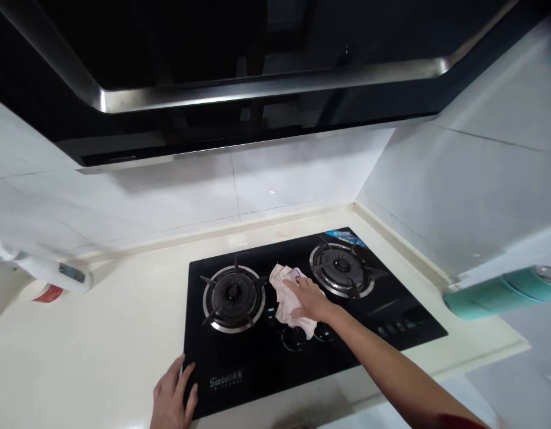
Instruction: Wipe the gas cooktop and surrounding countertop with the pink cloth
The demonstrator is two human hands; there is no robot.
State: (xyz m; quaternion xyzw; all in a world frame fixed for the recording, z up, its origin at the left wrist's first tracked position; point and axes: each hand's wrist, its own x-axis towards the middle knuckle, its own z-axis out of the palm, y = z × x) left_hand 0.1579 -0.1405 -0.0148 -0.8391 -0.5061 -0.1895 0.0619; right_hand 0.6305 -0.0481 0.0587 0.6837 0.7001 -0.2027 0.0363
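Note:
My right hand (307, 297) presses a pale pink cloth (284, 305) onto the black glass gas stove (257, 381), between the two burners. The cloth lies crumpled and reaches down to the control knobs (294, 337). To its left is the left burner (233, 292), and to its right the right burner (341, 268). My left hand (172, 396) rests at the stove's front left corner, fingers apart, with some fingertips on the glass edge and nothing held. The palm side of my right hand is hidden.
A black range hood (257, 125) hangs low over the stove. On the cream counter (101, 351), a white bottle (49, 269) stands at the left beside a red and white container (47, 293). A teal cylinder (494, 295) stands near the right edge, by the tiled wall (463, 179).

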